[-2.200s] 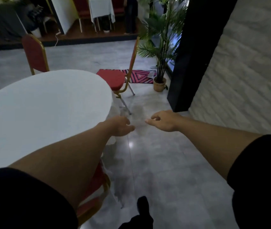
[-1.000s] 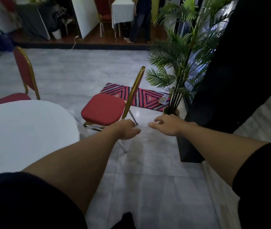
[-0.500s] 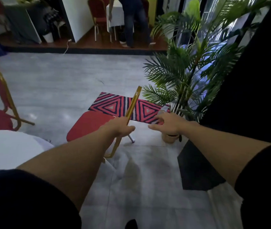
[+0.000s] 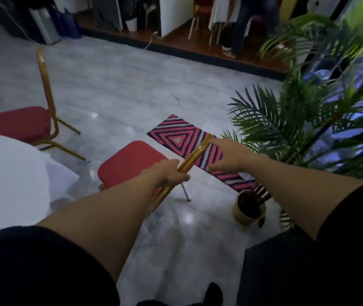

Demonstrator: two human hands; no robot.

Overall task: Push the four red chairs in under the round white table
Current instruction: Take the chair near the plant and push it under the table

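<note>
Fingers of the left hand point(image 4: 171, 174) clamp the gold backrest rail of the near red-cushioned chair point(image 4: 132, 162); right hand point(image 4: 227, 155) spread at its far tip. Bare grey floor separates its seat from the round white table's point(image 4: 6, 173) edge, left.

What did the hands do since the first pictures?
Both arms reached forward to the nearer red chair. The left hand closed on its gold backrest, which it wasn't touching before; the right hand came up to the top, fingers spread. The far chair and potted plant stayed put.
</note>
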